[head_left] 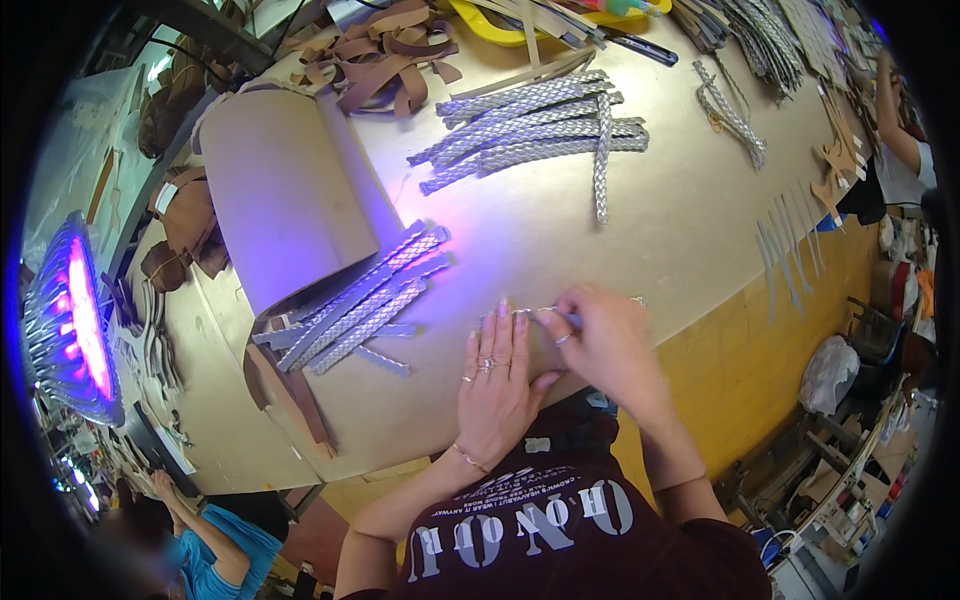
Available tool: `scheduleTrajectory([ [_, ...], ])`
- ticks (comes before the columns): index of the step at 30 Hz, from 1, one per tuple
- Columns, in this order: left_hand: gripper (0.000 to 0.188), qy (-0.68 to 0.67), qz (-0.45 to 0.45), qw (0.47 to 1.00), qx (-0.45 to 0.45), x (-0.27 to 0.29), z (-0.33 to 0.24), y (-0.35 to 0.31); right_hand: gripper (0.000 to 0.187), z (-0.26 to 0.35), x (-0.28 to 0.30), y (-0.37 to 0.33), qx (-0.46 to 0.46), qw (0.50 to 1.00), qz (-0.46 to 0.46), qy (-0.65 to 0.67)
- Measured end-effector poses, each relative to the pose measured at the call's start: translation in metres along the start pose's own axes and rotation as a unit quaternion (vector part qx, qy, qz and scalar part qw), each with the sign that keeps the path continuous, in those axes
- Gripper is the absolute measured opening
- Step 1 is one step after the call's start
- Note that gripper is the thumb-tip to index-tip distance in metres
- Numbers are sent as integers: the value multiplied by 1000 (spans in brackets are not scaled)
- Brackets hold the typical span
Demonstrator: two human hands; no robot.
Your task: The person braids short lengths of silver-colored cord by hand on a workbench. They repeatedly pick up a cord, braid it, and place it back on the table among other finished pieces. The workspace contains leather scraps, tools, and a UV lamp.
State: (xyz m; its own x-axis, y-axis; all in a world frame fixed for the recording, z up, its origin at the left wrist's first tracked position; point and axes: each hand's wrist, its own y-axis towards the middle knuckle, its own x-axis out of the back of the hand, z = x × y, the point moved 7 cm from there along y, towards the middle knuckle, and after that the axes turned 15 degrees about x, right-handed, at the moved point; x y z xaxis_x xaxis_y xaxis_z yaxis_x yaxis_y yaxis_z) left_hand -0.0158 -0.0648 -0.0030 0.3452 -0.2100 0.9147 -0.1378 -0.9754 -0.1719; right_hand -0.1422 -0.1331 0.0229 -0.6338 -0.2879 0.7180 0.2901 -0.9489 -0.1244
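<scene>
My left hand (495,378) lies flat near the table's front edge, its fingers stretched out and pressed down over part of a thin braided strap (536,309). My right hand (612,335) is beside it, fingers pinched on the same strap; a short end pokes out past the knuckles. Most of this strap is hidden under both hands. To the left, a loose pile of grey woven braided straps (375,305) lies by a curved brown sheet (285,195). Farther off rests a larger bundle of silvery braided straps (540,128), with a single one (601,165) laid across it.
Brown leather-like strips (385,55) heap at the back, near a yellow tray (490,28) and a cutter knife (643,48). A glowing purple lamp (85,320) stands at the left. Thin grey strips (785,255) hang over the right edge. A person in blue (225,550) is at lower left.
</scene>
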Motion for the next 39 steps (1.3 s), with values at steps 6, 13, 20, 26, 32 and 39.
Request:
scheduleTrajectory([
  [6,79,9,-3,1000,-2,-1,1,-1,21,-19,16,-8,-34,998,30,43],
  [13,79,23,7,1000,6,1,-1,1,20,-16,15,-5,-7,999,26,17],
  [20,71,73,1,997,11,0,-11,3,19,-16,8,-9,-22,1000,9,-11],
  [26,69,140,-38,989,10,-3,-25,6,21,-12,17,-14,-15,997,-13,-71],
  [32,65,159,-47,986,4,-3,-26,5,21,-41,34,-23,-63,997,14,47],
  [39,63,167,-42,985,5,-2,-27,6,20,-42,36,-21,-66,997,30,29],
])
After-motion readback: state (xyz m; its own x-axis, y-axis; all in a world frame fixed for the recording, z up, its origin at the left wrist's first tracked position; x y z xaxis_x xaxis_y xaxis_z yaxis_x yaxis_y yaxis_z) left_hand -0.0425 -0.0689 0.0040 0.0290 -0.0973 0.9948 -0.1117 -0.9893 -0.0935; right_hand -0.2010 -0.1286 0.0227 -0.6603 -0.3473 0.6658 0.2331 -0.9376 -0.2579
